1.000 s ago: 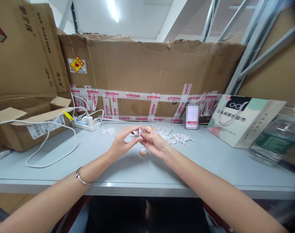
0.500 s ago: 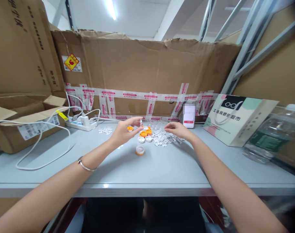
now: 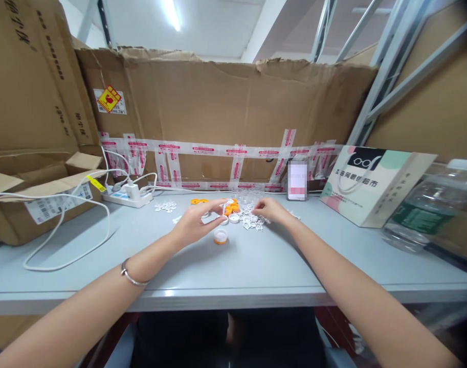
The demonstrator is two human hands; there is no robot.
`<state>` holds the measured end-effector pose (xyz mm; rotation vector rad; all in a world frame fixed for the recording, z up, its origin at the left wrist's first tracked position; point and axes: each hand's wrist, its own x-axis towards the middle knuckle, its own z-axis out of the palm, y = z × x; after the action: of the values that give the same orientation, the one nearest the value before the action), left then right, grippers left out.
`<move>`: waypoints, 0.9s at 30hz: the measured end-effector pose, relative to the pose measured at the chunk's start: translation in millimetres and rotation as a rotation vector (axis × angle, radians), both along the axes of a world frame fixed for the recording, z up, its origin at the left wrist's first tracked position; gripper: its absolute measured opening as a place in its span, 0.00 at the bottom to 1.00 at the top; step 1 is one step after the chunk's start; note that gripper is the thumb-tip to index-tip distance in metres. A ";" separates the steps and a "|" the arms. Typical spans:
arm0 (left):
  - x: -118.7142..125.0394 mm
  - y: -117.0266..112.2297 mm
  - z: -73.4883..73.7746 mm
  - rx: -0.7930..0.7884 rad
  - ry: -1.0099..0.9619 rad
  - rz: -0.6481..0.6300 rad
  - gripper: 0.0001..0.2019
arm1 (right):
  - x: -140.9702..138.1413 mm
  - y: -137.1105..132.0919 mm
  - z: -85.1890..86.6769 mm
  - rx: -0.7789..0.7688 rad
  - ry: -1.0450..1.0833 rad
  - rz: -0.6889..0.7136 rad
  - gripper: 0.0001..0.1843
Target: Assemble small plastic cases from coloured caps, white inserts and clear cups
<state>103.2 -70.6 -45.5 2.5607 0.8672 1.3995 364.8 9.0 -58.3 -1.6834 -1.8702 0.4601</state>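
Observation:
My left hand (image 3: pixel 200 221) pinches a small, thin white piece (image 3: pixel 223 209) edge-on between thumb and fingertips. It is above the table, just left of the orange and white round caps. My right hand (image 3: pixel 270 210) has its fingertips pressed together at the heap of small white plastic pieces (image 3: pixel 252 223); whatever is between them is too small to make out. Orange caps (image 3: pixel 230 208) lie between the two hands, partly covered. A white ring-shaped cap (image 3: pixel 234 219) lies in front of them. Nearer me stands a round white cap with an orange base (image 3: pixel 220 236).
More white pieces (image 3: pixel 165 206) and orange rings (image 3: pixel 199 201) lie to the left. A power strip (image 3: pixel 128 197) with white cables and an open carton (image 3: pixel 37 197) stand at left. At back right are a phone (image 3: pixel 297 181), a paper bag (image 3: pixel 365 186) and a water bottle (image 3: pixel 425 220).
My left hand has come down a little, still with the white piece. My right hand has moved left over the white heap. The whole view has shifted slightly.

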 end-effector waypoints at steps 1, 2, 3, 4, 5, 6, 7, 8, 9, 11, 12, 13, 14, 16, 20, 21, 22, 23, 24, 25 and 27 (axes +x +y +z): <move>-0.1 0.1 -0.4 -0.005 0.003 0.002 0.18 | 0.6 -0.8 1.5 0.012 0.016 -0.001 0.05; -0.3 0.1 -0.8 -0.009 0.007 0.002 0.18 | 1.1 -2.0 3.5 0.025 0.035 -0.001 0.05; -0.4 0.0 -1.1 -0.007 0.010 -0.001 0.18 | 1.1 -3.9 5.7 0.038 0.059 0.002 0.06; -0.3 -0.1 -1.2 -0.001 0.013 -0.005 0.18 | 0.3 -6.5 8.2 0.049 0.089 0.010 0.06; -0.1 -0.2 -1.2 0.008 0.017 -0.008 0.18 | -1.5 -10.0 10.8 0.053 0.124 0.029 0.07; 0.4 -0.3 -1.2 0.018 0.023 -0.012 0.18 | -4.6 -14.5 13.6 0.049 0.163 0.057 0.07; 1.2 -0.5 -1.0 0.032 0.029 -0.016 0.18 | -9.0 -19.8 16.5 0.038 0.205 0.094 0.08; 2.2 -0.6 -0.7 0.052 0.034 -0.025 0.18 | -14.8 -25.9 19.6 0.021 0.247 0.140 0.09; 3.3 -0.9 -0.3 0.077 0.039 -0.038 0.18 | -21.6 -32.7 22.8 0.002 0.284 0.185 0.10; 5.3 -1.7 0.8 0.146 0.050 -0.081 0.17 | -37.0 -47.1 29.8 -0.032 0.355 0.270 0.11; 6.0 -2.3 1.5 0.185 0.056 -0.107 0.17 | -44.6 -54.0 33.3 -0.055 0.399 0.321 0.12; 6.5 -3.0 2.4 0.221 0.063 -0.125 0.17 | -51.5 -60.4 36.8 -0.089 0.494 0.382 0.13; 6.7 -3.7 3.2 0.250 0.069 -0.133 0.17 | -57.3 -66.0 40.1 -0.116 0.566 0.436 0.13; 6.6 -4.9 5.0 0.290 0.064 -0.133 0.16 | -65.1 -74.3 45.4 -0.157 0.671 0.518 0.14; 6.6 -6.3 7.5 0.310 -0.026 -0.153 0.18 | -67.9 -81.5 50.3 -0.220 0.803 0.532 0.12; 7.0 -6.7 7.9 0.308 -0.048 -0.163 0.19 | -67.5 -82.3 50.7 -0.246 0.844 0.522 0.12; 7.4 -7.3 8.2 0.306 -0.065 -0.167 0.19 | -67.2 -82.9 50.9 -0.274 0.887 0.516 0.11; 8.0 -8.1 8.4 0.301 -0.076 -0.168 0.20 | -67.1 -83.4 50.9 -0.300 0.930 0.515 0.10; 8.5 -9.0 8.6 0.291 -0.082 -0.165 0.20 | -67.2 -83.6 50.6 -0.325 0.971 0.517 0.10; 9.1 -10.0 8.7 0.281 -0.088 -0.157 0.20 | -67.5 -83.5 50.1 -0.346 1.008 0.520 0.09; 9.9 -11.7 8.5 0.261 -0.097 -0.136 0.20 | -68.6 -82.4 48.1 -0.389 1.069 0.536 0.08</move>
<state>113.1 -82.4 -37.0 2.6463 0.5146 1.6764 296.2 -73.4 -10.2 -0.7512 -1.3734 1.6356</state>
